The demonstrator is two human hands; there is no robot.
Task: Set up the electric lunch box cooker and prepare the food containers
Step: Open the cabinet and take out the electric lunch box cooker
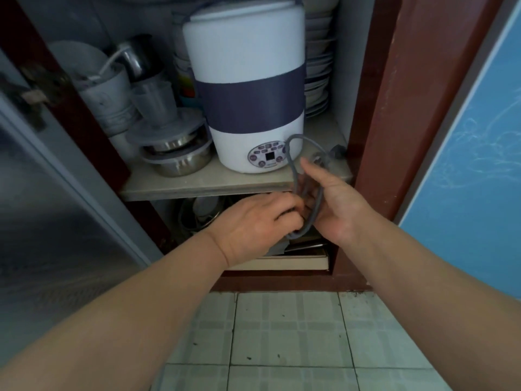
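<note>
Where the cupboard stands open, the cooker (248,88) sits upright on the upper shelf (197,184), toward its right side. It is a tall white cylinder with a dark band round its middle. Its round control panel (267,158) faces out, low on the front.

A grey cord (292,165) arches up beside the panel and drops in loops past the shelf edge into both hands. The plug (337,150) lies on the shelf just right of the cooker.

Left hand (253,221): back up, fingers curled in, gripping the lower loops of the cord.

Right hand (335,204): palm turned toward the left hand, thumb straight and raised. The cord loops run across the palm. Its fingers are mostly hidden behind the cord and the left hand, so I cannot tell whether they close round it.

Left of the cooker on the same shelf are stacked metal bowls (180,162) with lids. Grey cups (107,91) sit behind them, one holding a white utensil. A tall stack of plates (317,80) stands behind and right of the cooker.

Lower shelf is dim, with bowls at the back and flat boards (296,262) at the front. The glass door (56,193) swings out on the left. There is a blue panel (473,165) on the right and a pale tiled floor (282,334) below.
</note>
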